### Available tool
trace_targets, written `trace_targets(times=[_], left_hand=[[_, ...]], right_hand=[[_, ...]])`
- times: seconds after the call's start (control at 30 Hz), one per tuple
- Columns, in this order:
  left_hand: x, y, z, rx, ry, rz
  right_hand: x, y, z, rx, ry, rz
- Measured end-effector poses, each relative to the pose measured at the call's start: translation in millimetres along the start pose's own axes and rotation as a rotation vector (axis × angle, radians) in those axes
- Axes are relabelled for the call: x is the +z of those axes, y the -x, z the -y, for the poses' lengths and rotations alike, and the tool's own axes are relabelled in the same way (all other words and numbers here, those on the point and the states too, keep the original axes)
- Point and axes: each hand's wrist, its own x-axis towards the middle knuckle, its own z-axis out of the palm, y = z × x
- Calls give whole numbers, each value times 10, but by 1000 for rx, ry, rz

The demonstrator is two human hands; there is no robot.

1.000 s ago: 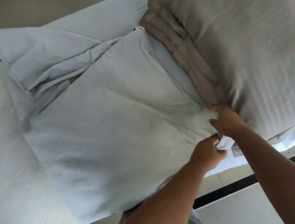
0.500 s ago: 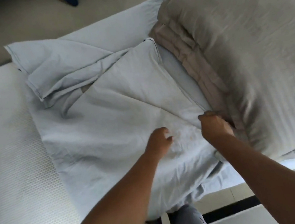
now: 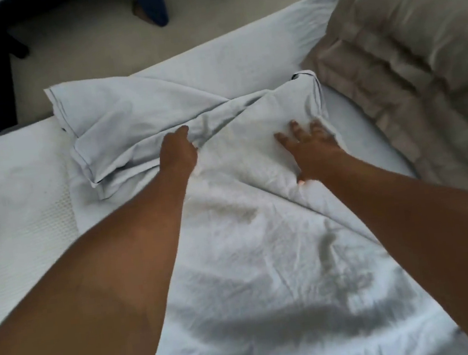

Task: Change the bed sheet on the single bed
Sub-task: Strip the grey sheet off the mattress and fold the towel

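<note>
Gathered fabric is held by the left hand, whose fingers are curled into a fold of the pale blue sheet near the middle of the bed; how much cloth is pinched is hidden by the back of the hand. At the far left, the bare mattress is exposed, its textured cover uncovered where the sheet has been peeled away. Just beside it, a hemmed corner of the sheet is folded back on itself in a loose heap, probably so that the cloth can be collected toward the centre instead of dragging. Across the middle, the wrinkled sheet is spread toward the viewer and beneath both forearms. Further right, the right hand is laid on the sheet with fingers spread and fairly straight, pressing down and holding nothing; this is judged to pin the cloth while the other hand gathers. At the right edge, a beige duvet is stacked in folds on the head end, apparently kept there so the sheet can be worked free. Stripping is judged to be partly done, since part of the sheet is trapped beneath that bedding.
</note>
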Motion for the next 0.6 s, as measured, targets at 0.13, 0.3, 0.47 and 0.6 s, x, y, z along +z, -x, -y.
trace_targets(times=[0.13,0.3,0.47,0.6], left_hand=[[110,-176,-6,14,6,16],[100,-265,-72,-21,-9,-107],[-299,-632,-794,90,297,-382],[-713,-893,-1830,463,437,-394]], right_hand=[[83,-132,50,111,-52,11],[115,-205,156,178,-81,-26],[210,-262,147,245,-62,-94],[203,-359,225,310,-64,-99]])
